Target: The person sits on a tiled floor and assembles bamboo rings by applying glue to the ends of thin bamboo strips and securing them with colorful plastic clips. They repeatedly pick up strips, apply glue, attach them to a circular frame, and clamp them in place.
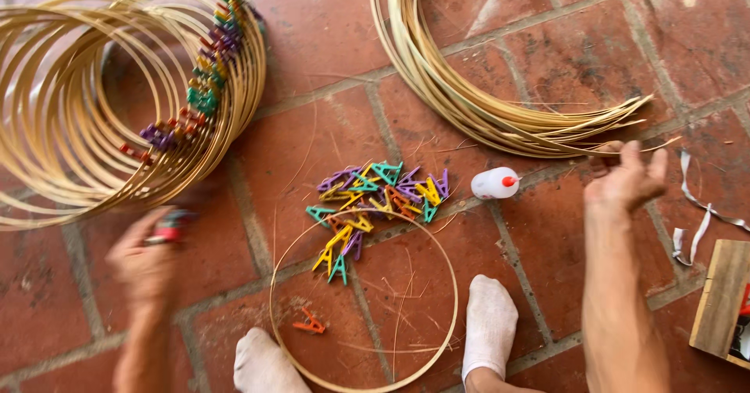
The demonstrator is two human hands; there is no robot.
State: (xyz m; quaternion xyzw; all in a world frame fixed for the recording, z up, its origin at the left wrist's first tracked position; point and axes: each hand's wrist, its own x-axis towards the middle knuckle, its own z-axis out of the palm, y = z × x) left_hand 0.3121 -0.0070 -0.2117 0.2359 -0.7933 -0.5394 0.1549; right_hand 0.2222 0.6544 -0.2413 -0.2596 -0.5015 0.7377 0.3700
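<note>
Head view: the person sits on a red brick floor (328, 57), socked feet to either side of a single bamboo hoop (364, 299) lying flat in front of them. The left hand (144, 264) is blurred with motion; its fingers are closed around what looks like a small clip (168, 229) with red and green in it, just below the stack of finished hoops (70, 96). That stack stands at the upper left, and a row of coloured clips (205, 88) is pinched along its rims. The right hand (625, 182) reaches to the loose ends of a coil of bamboo strips (484, 104) at the upper right, fingers closing on a thin strip (633, 151) at the end of the bundle; whether the grip is firm I cannot tell. A heap of coloured clips (375, 198) lies just above the single hoop, touching its upper rim, and one orange clip (310, 324) lies inside the ring. A small white glue bottle (495, 183) with a red tip lies on its side right of the heap. A wooden box (723, 295) sits at the right edge.

To do this well, I judge the strip should be drawn out alone, slowly, so its neighbours stay coiled, with the clip kept ready in the other hand
</note>
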